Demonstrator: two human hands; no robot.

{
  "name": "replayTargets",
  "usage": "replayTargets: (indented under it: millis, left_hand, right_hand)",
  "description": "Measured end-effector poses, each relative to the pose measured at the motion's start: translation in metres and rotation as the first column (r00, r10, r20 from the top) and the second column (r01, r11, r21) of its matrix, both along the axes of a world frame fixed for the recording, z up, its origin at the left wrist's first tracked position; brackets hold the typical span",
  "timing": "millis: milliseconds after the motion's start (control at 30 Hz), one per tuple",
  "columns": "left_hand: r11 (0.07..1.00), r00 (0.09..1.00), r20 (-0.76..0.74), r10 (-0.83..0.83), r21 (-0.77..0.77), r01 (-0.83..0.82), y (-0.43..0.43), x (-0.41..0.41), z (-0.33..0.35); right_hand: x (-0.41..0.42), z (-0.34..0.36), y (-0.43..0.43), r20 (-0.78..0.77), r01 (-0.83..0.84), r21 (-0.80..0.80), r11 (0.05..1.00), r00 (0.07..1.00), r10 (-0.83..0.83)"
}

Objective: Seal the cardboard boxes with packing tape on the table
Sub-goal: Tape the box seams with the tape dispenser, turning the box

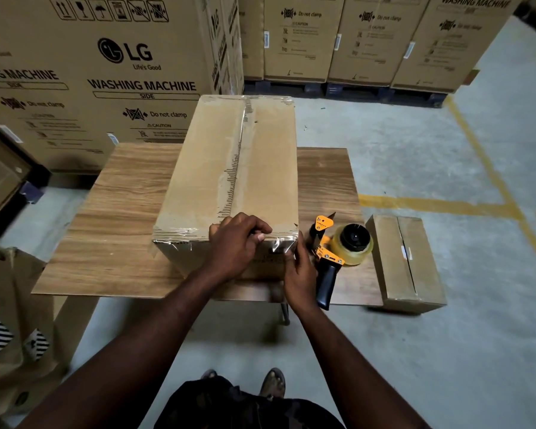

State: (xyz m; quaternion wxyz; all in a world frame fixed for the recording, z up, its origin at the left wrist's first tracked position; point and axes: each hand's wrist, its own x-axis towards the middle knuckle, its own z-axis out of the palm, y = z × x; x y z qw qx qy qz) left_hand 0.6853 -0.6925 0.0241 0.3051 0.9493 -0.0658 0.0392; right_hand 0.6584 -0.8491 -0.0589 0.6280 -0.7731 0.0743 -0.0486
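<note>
Evidently smoothing tape point(279, 243): the left hand point(239, 243), fingers curled, presses the near top edge of the box point(229, 168) at the table point(121, 196) front; the right hand point(300, 274) lies flat against its corner. The next move likely calls for picking up the dispenser point(338, 246) alongside.

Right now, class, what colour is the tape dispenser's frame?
The tape dispenser frame is orange, its handle black; the head view shows it.

The single head view looks steeply down and forward, close over the table point(106, 212).
</note>
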Motion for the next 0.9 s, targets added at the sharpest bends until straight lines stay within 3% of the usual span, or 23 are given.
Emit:
replayTargets:
  millis: [133,267,367,433,533,733,900]
  left_hand:
    - [1.0,1.0,0.011,0.004,0.011,-0.004,-0.001,-0.002,-0.001]
    - [0.998,0.997,0.067,0.04,0.047,-0.044,-0.005,-0.002,-0.005]
    - [0.994,0.992,0.105,0.067,0.078,-0.076,-0.007,-0.003,-0.01]
    - [0.989,0.987,0.147,0.064,0.121,-0.082,-0.008,-0.005,-0.013]
    - [0.982,0.98,0.197,0.037,0.174,-0.072,-0.009,-0.007,-0.017]
    - [0.977,0.984,0.176,-0.017,0.214,-0.021,-0.004,-0.011,-0.016]
    - [0.987,0.984,0.18,-0.009,0.16,-0.021,-0.002,-0.012,-0.014]
  right_hand:
    - [0.004,-0.001,-0.026,0.005,-0.025,-0.018,1.0,1.0,0.025]
    - [0.011,0.029,-0.041,0.1,0.101,0.17,0.98,0.988,-0.119]
    - [0.014,0.045,-0.034,0.236,-0.062,-0.063,0.996,0.969,0.075]
    - [0.016,0.037,-0.032,0.297,-0.15,-0.276,0.949,0.926,0.232]
    - [0.02,0.021,-0.04,0.38,-0.115,-0.498,0.86,0.862,0.335]
    - [0.021,0.019,-0.047,0.348,-0.106,-0.642,0.76,0.842,0.411]
    - [0.02,0.031,-0.041,0.405,-0.082,-0.652,0.754,0.803,0.437]
